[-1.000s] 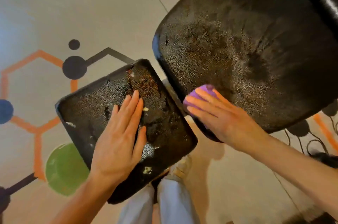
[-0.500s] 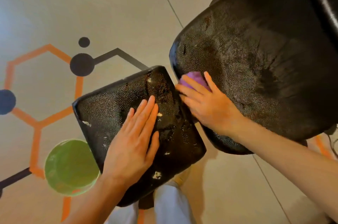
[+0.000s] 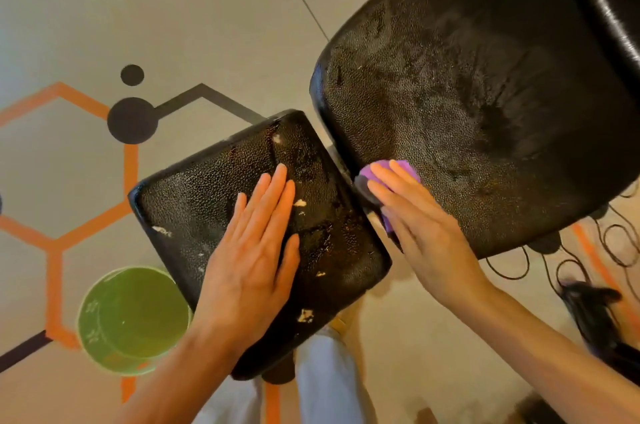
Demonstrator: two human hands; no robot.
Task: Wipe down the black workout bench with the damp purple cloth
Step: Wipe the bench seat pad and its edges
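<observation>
at the lower left of the frame a green bucket (image 3: 133,319) stands on the patterned floor (image 3: 104,8), just beside the seat pad (image 3: 207,188). our left hand (image 3: 252,250) lies flat on that pad at centre frame, fingers straight, gripping nothing, only bracing. right of it, across the narrow gap, our right hand (image 3: 415,215) presses the purple cloth (image 3: 391,169) with straight fingers onto the lower left edge of the back pad (image 3: 467,94), by the gap. the unwiped length of that pad runs up and right from the cloth, so we judge the next stroke goes that way; the right hand is nearer.
</observation>
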